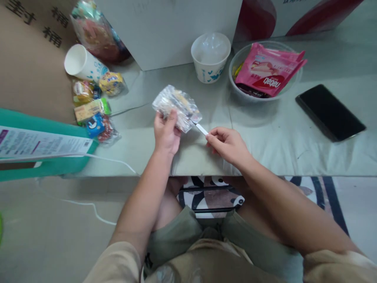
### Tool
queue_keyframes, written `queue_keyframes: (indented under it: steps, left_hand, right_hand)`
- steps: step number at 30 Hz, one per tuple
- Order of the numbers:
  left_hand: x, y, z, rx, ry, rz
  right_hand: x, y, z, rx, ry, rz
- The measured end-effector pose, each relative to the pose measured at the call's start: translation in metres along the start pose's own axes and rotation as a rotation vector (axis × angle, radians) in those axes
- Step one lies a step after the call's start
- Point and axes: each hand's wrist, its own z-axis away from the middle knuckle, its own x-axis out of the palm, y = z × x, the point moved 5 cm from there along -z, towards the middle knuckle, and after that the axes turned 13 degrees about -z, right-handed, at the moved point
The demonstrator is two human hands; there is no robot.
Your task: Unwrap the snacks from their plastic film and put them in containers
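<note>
My left hand (168,133) is closed around a crinkly clear plastic packet (173,105) with some yellow and dark print, held above the table's front part. From the right, my right hand (228,144) pinches a slim white-handled tool (202,129) between thumb and fingers. The tool's thin dark tip meets the packet's right edge; whether it goes into the plastic I cannot tell. Behind the hands stands a paper cup (209,72) with a clear plastic liner or bag inside. To its right is a clear bowl (296,76) holding pink snack packs (262,70).
A black phone (331,112) lies at the right. On the left are a tipped paper cup (77,62), several wrapped snacks (92,110), a filled plastic bag (97,33) and a green container (55,165). Cardboard boxes (173,31) line the back. A white cable (110,159) hangs over the front edge.
</note>
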Motion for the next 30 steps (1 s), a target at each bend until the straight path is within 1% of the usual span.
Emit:
queue_keyframes:
  steps: [2,3,5,7,9,10,11,12,14,15,16,18,19,20,21,22,24,26,27,29,30]
  left_hand:
    - [-0.009,0.002,-0.007,-0.004,0.048,0.089]
    - [-0.012,0.002,-0.009,-0.009,0.073,0.106]
    - [-0.016,0.0,-0.01,-0.03,0.123,0.098]
    - [-0.015,-0.004,-0.006,-0.082,0.129,0.058]
    - [-0.01,-0.008,-0.001,-0.146,0.07,-0.041]
    - [-0.009,-0.009,0.001,-0.148,0.042,-0.122]
    - [-0.008,-0.007,0.003,-0.114,0.032,-0.217]
    - [-0.009,-0.003,0.004,-0.048,0.038,-0.315]
    - [-0.009,0.009,0.007,0.142,0.026,-0.492]
    - [-0.006,0.014,0.009,0.235,-0.018,-0.569]
    - [-0.002,0.017,0.011,0.309,-0.089,-0.641]
    - [0.006,0.02,0.016,0.385,-0.23,-0.771]
    - [0.007,0.021,0.017,0.387,-0.257,-0.824]
    - [0.007,0.021,0.016,0.364,-0.246,-0.861]
    - [0.004,0.022,0.015,0.323,-0.203,-0.874]
    - [-0.001,0.022,0.012,0.275,-0.143,-0.86]
    - [-0.014,0.023,0.004,0.19,-0.005,-0.758]
    - [-0.028,0.022,-0.004,0.12,0.121,-0.62]
    - [-0.035,0.021,-0.007,0.084,0.177,-0.566]
    - [-0.049,0.018,-0.013,0.026,0.28,-0.511]
    - [-0.055,0.017,-0.014,0.027,0.323,-0.506]
  right_hand:
    - [-0.008,0.0,0.0,-0.007,0.007,0.113]
    - [-0.015,-0.002,-0.001,-0.045,0.046,0.187]
    - [-0.031,-0.009,-0.004,-0.172,0.185,0.377]
    - [-0.046,-0.014,-0.008,-0.261,0.324,0.584]
    - [-0.054,-0.014,-0.013,-0.265,0.392,0.763]
    - [-0.057,-0.013,-0.015,-0.263,0.414,0.832]
    - [-0.058,-0.013,-0.016,-0.279,0.433,0.881]
    - [-0.057,-0.014,-0.015,-0.32,0.447,0.906]
    - [-0.051,-0.018,-0.01,-0.46,0.43,0.867]
    - [-0.046,-0.02,-0.006,-0.542,0.381,0.81]
    - [-0.039,-0.021,-0.002,-0.622,0.306,0.745]
    - [-0.026,-0.023,0.008,-0.756,0.143,0.637]
    - [-0.02,-0.024,0.013,-0.806,0.075,0.608]
    - [-0.016,-0.023,0.016,-0.84,0.025,0.603]
    - [-0.013,-0.022,0.018,-0.857,-0.01,0.625]
    - [-0.011,-0.019,0.018,-0.858,-0.037,0.666]
    - [-0.011,-0.014,0.015,-0.82,-0.069,0.763]
    - [-0.017,-0.011,0.01,-0.766,-0.053,0.808]
    - [-0.023,-0.011,0.009,-0.746,-0.023,0.8]
    - [-0.035,-0.016,0.008,-0.722,0.058,0.757]
    - [-0.041,-0.019,0.009,-0.712,0.082,0.731]
